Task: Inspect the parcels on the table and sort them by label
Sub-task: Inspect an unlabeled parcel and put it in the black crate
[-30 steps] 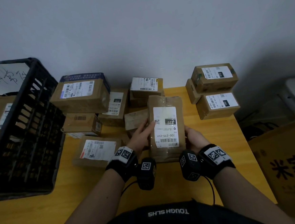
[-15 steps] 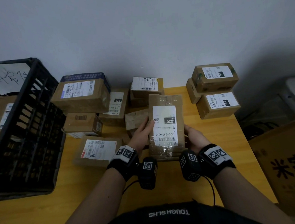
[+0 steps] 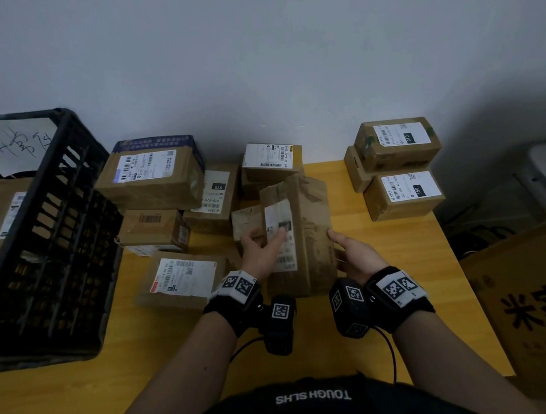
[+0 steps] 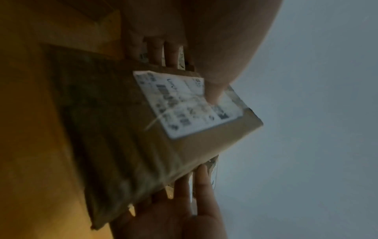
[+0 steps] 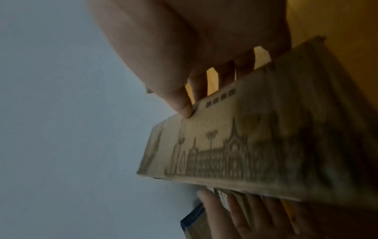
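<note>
Tall brown parcel (image 3: 313,233) held up on end above the yellow table (image 3: 166,362), near the table's middle, tilted so the white label (image 3: 280,235) faces left and a printed side panel faces the camera. Left hand (image 3: 262,250) clasped on the labelled side, thumb laid across the label and fingers wrapped round behind, as the left wrist view confirms. Right hand (image 3: 354,256) pressed against the parcel's right side, thumb along the near edge and fingers reaching behind the box; printed line drawing of buildings and palm trees visible on that panel in the right wrist view. Label text blurred, unreadable in every view. Behind and to the left, a cluster of other brown parcels: a large one with a white label (image 3: 152,180) against the wall, a smaller one below it (image 3: 151,228), a flat one lying nearest the left forearm (image 3: 185,277), one marked 070 (image 3: 215,198) and one stacked at the back centre (image 3: 271,161). At the far right of the table, well apart from the cluster, two labelled boxes, the upper marked 010 (image 3: 397,143) and the lower marked 150 (image 3: 404,194). Black slatted crate (image 3: 49,250) on the left end of the table, with a labelled parcel inside (image 3: 1,218). Large cardboard box (image 3: 534,300) with printed characters beside the table at right.
</note>
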